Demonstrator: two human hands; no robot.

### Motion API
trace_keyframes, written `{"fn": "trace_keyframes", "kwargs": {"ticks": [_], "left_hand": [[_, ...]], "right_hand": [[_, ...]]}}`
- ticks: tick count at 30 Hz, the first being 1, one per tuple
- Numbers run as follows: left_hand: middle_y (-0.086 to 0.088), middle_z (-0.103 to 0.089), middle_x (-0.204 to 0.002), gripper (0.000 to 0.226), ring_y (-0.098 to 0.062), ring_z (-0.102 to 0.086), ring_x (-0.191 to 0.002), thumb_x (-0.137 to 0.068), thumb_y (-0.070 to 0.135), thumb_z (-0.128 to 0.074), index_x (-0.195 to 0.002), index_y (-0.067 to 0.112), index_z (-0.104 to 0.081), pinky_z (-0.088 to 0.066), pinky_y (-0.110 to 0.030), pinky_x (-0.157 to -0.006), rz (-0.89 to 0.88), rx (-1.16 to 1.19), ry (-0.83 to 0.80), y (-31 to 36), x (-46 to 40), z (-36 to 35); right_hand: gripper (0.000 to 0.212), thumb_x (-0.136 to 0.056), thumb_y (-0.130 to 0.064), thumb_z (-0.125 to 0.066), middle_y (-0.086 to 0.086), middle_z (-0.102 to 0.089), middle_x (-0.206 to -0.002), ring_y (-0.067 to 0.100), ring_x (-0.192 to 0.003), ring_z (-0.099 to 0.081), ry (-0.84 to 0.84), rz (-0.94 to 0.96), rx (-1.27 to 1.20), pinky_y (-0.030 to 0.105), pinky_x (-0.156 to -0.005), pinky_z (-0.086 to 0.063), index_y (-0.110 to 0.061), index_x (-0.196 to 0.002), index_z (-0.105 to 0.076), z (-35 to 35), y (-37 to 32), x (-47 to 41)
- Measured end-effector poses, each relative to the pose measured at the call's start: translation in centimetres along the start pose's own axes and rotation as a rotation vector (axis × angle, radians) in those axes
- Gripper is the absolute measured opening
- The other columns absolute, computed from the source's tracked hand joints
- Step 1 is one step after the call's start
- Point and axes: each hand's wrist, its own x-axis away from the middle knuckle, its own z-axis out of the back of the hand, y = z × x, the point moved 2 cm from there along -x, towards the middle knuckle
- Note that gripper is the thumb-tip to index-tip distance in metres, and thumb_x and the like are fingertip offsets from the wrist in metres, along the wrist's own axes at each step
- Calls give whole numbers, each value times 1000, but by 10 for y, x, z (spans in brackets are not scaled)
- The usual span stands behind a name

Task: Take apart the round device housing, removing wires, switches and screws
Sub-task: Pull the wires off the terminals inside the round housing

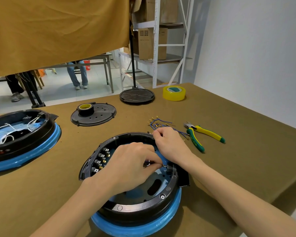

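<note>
Two hands over the round housing (135,200), head view only. I see the left hand (132,165) reaching in from 7 o'clock, palm down, fingers pinched on a small dark part near the inner wall at 3 o'clock. Right hand (171,144) comes in from 4 o'clock, wrist crossing the rim, fingertips closed at the rim's 1 o'clock edge; what they grip I cannot tell. Housing lies open-side up on the table (237,159), centre-near, switch row (100,159) at 9 o'clock. Loose blue wires (161,124) lie just beyond, cutters (201,135) at 2 o'clock, jaws pointing toward 10 o'clock.
</note>
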Motion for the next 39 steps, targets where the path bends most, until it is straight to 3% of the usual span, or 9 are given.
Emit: {"fn": "trace_keyframes", "kwargs": {"ticks": [3,10,20,25,28,31,35,37,39], "left_hand": [[17,-66,-84,13,-5,-55,-80,-97,40,-66,-100,43,-79,-52,-33,-74,-21,-12,12,-1,0,-1],[17,-66,-86,15,-5,-56,-81,-98,40,-65,-103,42,-79,-52,-31,-73,-55,-42,16,-1,0,-2],[17,-66,-92,19,-6,-55,-88,-101,44,-58,-107,43,-77,-43,-31,-82,-20,-92,22,-8,0,-1],[22,-65,-85,9,-4,-53,-82,-94,37,-70,-96,40,-78,-43,-33,-79,-36,-19,192,-4,7,1],[19,-61,-89,11,-6,-52,-89,-92,34,-71,-99,36,-79,-42,-28,-81,78,104,284,-14,5,4],[16,-65,-83,12,-9,-62,-81,-90,23,-77,-96,33,-79,-47,-16,-70,216,302,470,-26,4,14],[10,-75,-79,12,-11,-69,-70,-92,19,-76,-90,30,-78,-52,-16,-63,277,563,528,-26,2,15],[1,-76,-77,12,-14,-71,-68,-92,15,-76,-87,25,-78,-59,-25,-65,312,744,549,-27,1,17],[-5,-76,-76,9,-19,-71,-67,-93,13,-75,-86,19,-77,-62,-34,-66,342,848,559,-29,0,19]], "right_hand": [[45,-104,-20,-42,-4,-44,-53,11,-47,-37,0,1,1,25,-46,-25,-16,-60,-44,0,0,0],[45,-105,-21,-42,-1,-44,-54,13,-49,-37,3,5,-1,28,-47,-27,-15,-60,-44,0,1,1],[46,-104,-18,-43,-2,-38,-52,10,-42,-33,9,16,-25,21,-41,-28,-16,-58,-39,0,2,1],[43,-102,-17,-43,2,-40,-54,11,-45,-30,-4,3,-42,24,-43,-24,-13,-60,-40,0,4,-1],[36,-103,-17,-46,7,-62,-66,11,-52,-44,66,24,-82,25,-51,-34,-6,-74,-65,3,3,1],[26,-104,-19,-52,-7,-71,-84,4,-75,-62,196,162,-225,19,-66,-48,-18,-92,-75,14,-6,10],[16,-97,-20,-62,-11,-75,-90,7,-90,-68,-139,361,-179,26,-82,-53,-22,-100,-77,13,-25,26],[17,-94,-18,-61,-7,-76,-89,10,-88,-68,-191,398,-188,30,-85,-53,-20,-96,-78,14,-32,29],[17,-95,-13,-62,2,-78,-91,22,-91,-71,-257,359,-301,42,-89,-55,-14,-94,-79,16,-36,29]]}}
